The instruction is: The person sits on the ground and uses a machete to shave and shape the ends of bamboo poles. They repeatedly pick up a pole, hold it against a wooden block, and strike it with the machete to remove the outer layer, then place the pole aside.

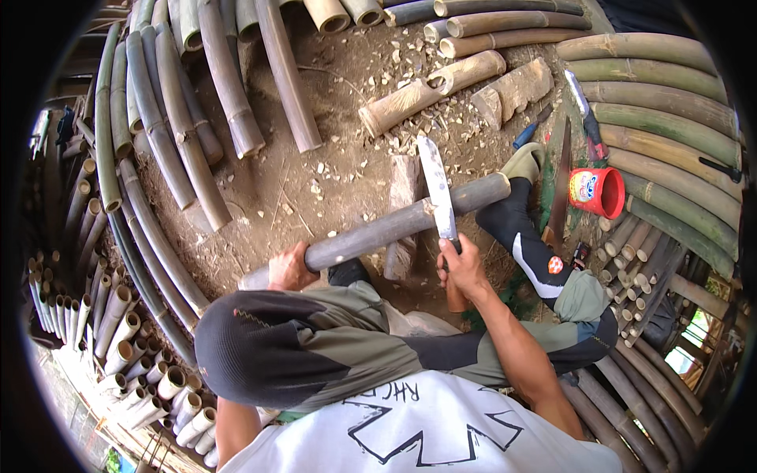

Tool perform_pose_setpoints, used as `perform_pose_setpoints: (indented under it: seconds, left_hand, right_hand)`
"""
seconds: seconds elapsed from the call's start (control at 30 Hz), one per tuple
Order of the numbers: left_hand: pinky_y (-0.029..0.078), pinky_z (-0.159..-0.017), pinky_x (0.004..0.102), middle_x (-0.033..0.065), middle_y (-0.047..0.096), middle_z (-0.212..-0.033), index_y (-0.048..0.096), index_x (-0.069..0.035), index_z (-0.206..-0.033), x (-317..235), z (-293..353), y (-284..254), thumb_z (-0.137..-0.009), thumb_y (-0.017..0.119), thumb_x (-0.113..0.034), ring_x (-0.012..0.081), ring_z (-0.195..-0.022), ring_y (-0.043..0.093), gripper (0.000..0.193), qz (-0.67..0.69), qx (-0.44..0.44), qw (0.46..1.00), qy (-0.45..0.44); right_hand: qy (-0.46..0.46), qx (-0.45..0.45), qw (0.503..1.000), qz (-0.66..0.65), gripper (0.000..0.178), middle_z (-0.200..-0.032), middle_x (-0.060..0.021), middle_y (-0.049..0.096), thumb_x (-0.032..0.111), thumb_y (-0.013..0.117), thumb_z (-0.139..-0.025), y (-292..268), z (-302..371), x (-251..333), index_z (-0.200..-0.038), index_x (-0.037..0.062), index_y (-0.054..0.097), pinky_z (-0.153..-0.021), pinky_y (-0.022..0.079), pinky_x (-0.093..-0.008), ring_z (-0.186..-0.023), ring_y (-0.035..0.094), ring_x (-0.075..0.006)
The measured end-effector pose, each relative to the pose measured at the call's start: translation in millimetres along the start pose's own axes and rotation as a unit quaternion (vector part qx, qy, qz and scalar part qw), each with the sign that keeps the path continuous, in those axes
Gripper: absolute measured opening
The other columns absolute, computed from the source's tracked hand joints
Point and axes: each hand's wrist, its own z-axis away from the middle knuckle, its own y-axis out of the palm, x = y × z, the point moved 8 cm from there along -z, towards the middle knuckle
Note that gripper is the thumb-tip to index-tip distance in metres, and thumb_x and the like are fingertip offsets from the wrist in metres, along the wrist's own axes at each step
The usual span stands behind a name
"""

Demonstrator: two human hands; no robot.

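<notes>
On the dirt floor point(315, 181) littered with wood chips, the person sat with a grey bamboo pole point(402, 222) laid across the lap, its far end resting on an upright wooden block point(404, 185). Left hand point(290, 268) curled its grip around the pole near its close end, holding it steady. Right hand point(461, 268) had its grip shut on the handle of a broad knife point(438, 189), whose blade stood nearly upright with its edge against the pole about midway along. Beside the right foot stood a red cup point(597, 191), with a saw point(561, 185) lying just left of it. Two short cut bamboo pieces point(430, 91) lay further off, and stacked bamboo poles point(662, 118) ringed the spot on every side.
</notes>
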Motion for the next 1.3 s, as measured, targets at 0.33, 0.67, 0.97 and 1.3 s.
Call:
perform_pose_setpoints:
  seconds: [0.33,0.67,0.97,1.3]
  left_hand:
    - [0.055,-0.081,0.0461,0.0149,0.068,-0.098,0.059,-0.009,-0.107,3,11,1,-0.064,0.079,-0.027,0.0346,-0.093,0.068,0.05,-0.002,0.007,1.0,-0.011]
    - [0.053,-0.083,0.0453,0.0143,0.069,-0.099,0.058,-0.01,-0.109,3,3,3,-0.066,0.078,-0.027,0.0337,-0.096,0.068,0.049,0.004,0.047,0.998,-0.042]
    - [0.051,-0.083,0.0456,0.0112,0.067,-0.095,0.06,-0.009,-0.105,2,14,3,-0.062,0.08,-0.026,0.0315,-0.091,0.066,0.05,-0.007,-0.074,0.997,-0.01]
    - [0.049,-0.078,0.0438,0.0082,0.066,-0.091,0.059,-0.011,-0.103,-4,19,4,-0.058,0.083,-0.023,0.0299,-0.088,0.065,0.053,-0.043,-0.13,0.991,0.005]
  right_hand:
    - [-0.057,-0.129,0.982,-0.123,0.023,-0.068,-0.0053,0.056,0.026,0.053,-0.101,-29,-11,9,-0.097,0.0036,0.05,-0.04,0.048,-0.0311,-0.046,0.054,-0.0139]
    - [-0.075,-0.16,0.976,-0.127,0.028,-0.063,-0.0051,0.054,0.028,0.053,-0.101,-31,-10,6,-0.091,0.0024,0.05,-0.039,0.05,-0.032,-0.045,0.055,-0.0166]
    - [-0.04,-0.108,0.986,-0.12,0.025,-0.07,-0.0053,0.056,0.03,0.054,-0.101,-36,-7,10,-0.097,0.0073,0.045,-0.039,0.051,-0.0328,-0.048,0.056,-0.0149]
    - [-0.042,-0.162,0.971,-0.172,0.021,-0.069,-0.0044,0.054,0.026,0.054,-0.101,-51,-22,-3,-0.097,0.0073,0.047,-0.039,0.049,-0.0311,-0.046,0.053,-0.014]
